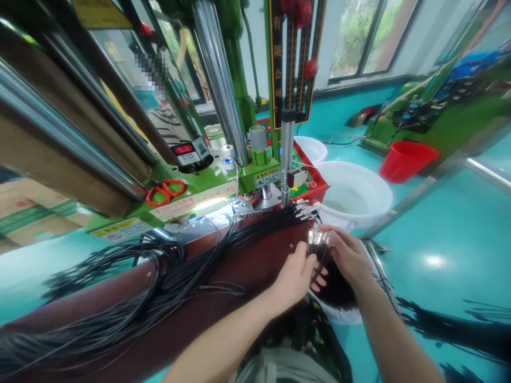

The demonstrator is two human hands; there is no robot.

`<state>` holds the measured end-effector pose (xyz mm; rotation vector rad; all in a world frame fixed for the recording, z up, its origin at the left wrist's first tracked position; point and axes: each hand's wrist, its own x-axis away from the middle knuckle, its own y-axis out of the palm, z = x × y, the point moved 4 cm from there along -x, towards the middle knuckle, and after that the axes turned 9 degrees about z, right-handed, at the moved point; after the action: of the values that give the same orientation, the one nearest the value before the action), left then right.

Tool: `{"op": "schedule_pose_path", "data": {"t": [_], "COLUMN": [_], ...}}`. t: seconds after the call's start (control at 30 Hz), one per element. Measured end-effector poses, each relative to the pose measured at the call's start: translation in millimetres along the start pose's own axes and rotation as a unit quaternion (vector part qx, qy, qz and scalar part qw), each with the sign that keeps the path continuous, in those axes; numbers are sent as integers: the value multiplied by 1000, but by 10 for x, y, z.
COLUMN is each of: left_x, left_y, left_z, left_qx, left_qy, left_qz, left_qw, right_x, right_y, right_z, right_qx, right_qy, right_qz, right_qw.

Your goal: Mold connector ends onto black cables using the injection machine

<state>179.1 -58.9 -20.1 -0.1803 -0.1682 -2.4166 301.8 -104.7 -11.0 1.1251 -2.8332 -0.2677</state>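
Observation:
My left hand (pixel 296 272) is closed around a small bunch of dark cables, just below their shiny metal connectors (pixel 318 238). From the other side my right hand (pixel 348 256) pinches the same connectors with thumb and fingers. Past my hands, a bundle of black cables (pixel 255 230) lies along the dark red bench (pixel 263 271), its silver connector ends (pixel 306 209) pointing right. More loose cables (pixel 115 308) spread over the bench's left part. My fingers partly cover the held cables, so the exact connector type cannot be made out.
A green press machine (pixel 259 173) with steel columns stands behind the bench; red-handled scissors (pixel 165 192) lie on it. To the right are a white tub (pixel 351 191) and a red bucket (pixel 407 159). Black cables (pixel 459 324) hang at lower right. A person's striped sleeve (pixel 165 123) shows behind the machine.

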Motion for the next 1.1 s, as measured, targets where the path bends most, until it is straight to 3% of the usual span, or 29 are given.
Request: {"op": "schedule_pose_path", "data": {"t": [0.13,0.3,0.6,0.7,0.77,0.83,0.9,0.97,1.1], "left_x": [79,149,196,247,297,348,377,367,254], "left_y": [18,-35,-173,-369,-564,-761,-915,-1005,-1025], "left_z": [-145,-191,-254,-250,-186,-112,-67,-74,-203], "left_qx": [141,261,283,295,310,325,326,315,294], "left_qy": [-80,-163,-141,-120,-75,-29,4,18,2], "left_qz": [-17,11,27,75,124,166,197,217,224], "left_qw": [987,951,948,945,940,930,924,924,929], "right_x": [45,109,124,-19,-210,-424,-615,-765,-931], "right_y": [50,239,484,676,867,1124,1417,1665,1937], "right_z": [-96,-87,49,13,-5,32,148,268,358], "right_qx": [178,234,316,338,368,452,556,611,646], "right_qy": [-61,-58,-79,-119,-173,-244,-290,-302,-297], "right_qz": [-29,-125,-228,-257,-229,-209,-236,-269,-317], "right_qw": [982,962,918,897,885,832,743,680,628]}}
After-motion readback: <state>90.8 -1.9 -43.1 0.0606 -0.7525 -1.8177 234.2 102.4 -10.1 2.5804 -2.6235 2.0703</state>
